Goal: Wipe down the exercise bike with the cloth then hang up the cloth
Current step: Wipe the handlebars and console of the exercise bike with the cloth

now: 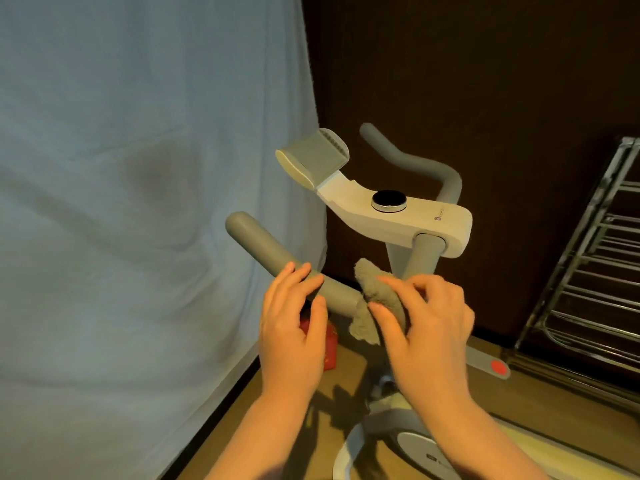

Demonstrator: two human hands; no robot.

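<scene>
one small grey-green terry cloth (377, 299) is lying draped over the near grey padded handlebar (277, 261) of the white and grey exercise bike (408, 216), close to where the bar is meeting the stem. the right hand (426, 327) is pressing on the cloth with thumb and fingers curled around it, grasping it against the bar. the left hand (294, 323) is resting loosely on the same handlebar further out, fingers half bent, not clenched and holding nothing but the bar.

judging by this, the wiping is under way at the handlebars, and i cannot tell how much of the bike is already clean. the white console with its round black dial (388, 201), the far handlebar (415, 161), the grey ribbed tablet holder (313, 157) and the lower frame (415, 441) are looking untouched by the cloth at this moment. hanging up is not yet done; the chrome wire drying rack (585, 271) at the right, well apart from the hands, seems a likely place for it.
</scene>
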